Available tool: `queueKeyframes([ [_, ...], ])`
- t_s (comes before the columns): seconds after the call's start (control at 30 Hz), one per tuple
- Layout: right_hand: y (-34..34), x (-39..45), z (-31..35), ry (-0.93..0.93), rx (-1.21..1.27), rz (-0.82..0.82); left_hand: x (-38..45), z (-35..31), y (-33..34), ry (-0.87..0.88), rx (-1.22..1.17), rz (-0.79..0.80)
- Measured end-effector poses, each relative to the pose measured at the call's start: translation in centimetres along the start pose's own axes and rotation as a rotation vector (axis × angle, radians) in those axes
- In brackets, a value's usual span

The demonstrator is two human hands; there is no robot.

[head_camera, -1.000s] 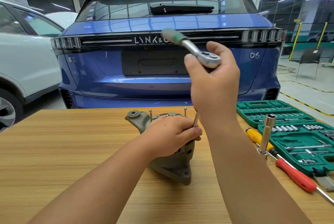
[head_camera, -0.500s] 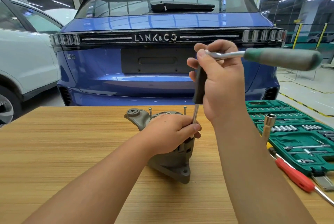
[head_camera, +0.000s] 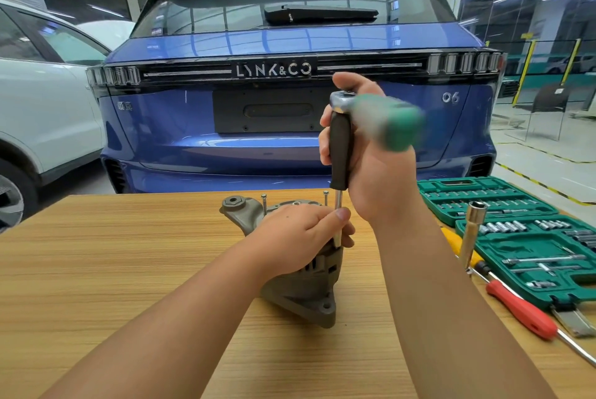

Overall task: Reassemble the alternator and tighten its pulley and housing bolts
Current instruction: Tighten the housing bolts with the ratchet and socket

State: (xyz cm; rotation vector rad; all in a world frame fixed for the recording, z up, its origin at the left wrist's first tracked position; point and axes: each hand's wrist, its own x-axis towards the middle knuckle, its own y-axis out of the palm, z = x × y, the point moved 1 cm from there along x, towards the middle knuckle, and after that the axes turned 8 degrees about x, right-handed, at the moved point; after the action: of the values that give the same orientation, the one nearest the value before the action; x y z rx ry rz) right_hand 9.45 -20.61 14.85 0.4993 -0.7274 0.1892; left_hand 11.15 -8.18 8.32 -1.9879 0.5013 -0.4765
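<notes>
A grey alternator point(head_camera: 306, 295) stands on the wooden table point(head_camera: 113, 269), with two long bolts point(head_camera: 263, 203) sticking up from its top. My left hand point(head_camera: 296, 237) lies over the housing, fingers curled on it, thumb against a thin steel shaft. That shaft rises into a black-handled extension point(head_camera: 340, 150) topped by a ratchet head point(head_camera: 342, 100). My right hand point(head_camera: 371, 153) grips the black handle just under the head. The ratchet's green handle point(head_camera: 390, 121) is blurred and points toward me and to the right. The bolt under the socket is hidden.
An open green socket set point(head_camera: 529, 237) lies at the right, a tall chrome socket point(head_camera: 472, 231) standing by it. Yellow point(head_camera: 451, 237) and red point(head_camera: 519, 310) screwdrivers lie near the right edge. A blue car point(head_camera: 290, 127) stands beyond the table, a white car point(head_camera: 42, 108) at left.
The ratchet handle swung from pointing left and back, round to the right, and now toward me. My left hand stayed on the alternator.
</notes>
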Motion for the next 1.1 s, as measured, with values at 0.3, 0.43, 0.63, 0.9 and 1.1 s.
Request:
queueKeyframes([
  [0.3, 0.4, 0.1, 0.3, 0.033, -0.218, -0.294, -0.2, -0.2, -0.3, 0.025, 0.097, 0.022],
  [0.43, -0.4, 0.4, 1.7, 0.347, 0.255, -0.137, -0.1, 0.0, -0.4, 0.019, 0.083, 0.03],
  [0.63, -0.4, 0.2, 1.5, 0.039, 0.153, -0.092, -0.2, 0.1, -0.3, 0.024, 0.088, 0.015],
  [0.9, -0.5, 0.2, -0.4, -0.126, -0.159, 0.095, -0.2, -0.3, -0.3, 0.015, 0.083, 0.007],
  [1.1, -0.8, 1.0, 0.3, 0.055, 0.08, 0.133, -0.2, -0.4, -0.3, 0.015, 0.077, 0.012],
])
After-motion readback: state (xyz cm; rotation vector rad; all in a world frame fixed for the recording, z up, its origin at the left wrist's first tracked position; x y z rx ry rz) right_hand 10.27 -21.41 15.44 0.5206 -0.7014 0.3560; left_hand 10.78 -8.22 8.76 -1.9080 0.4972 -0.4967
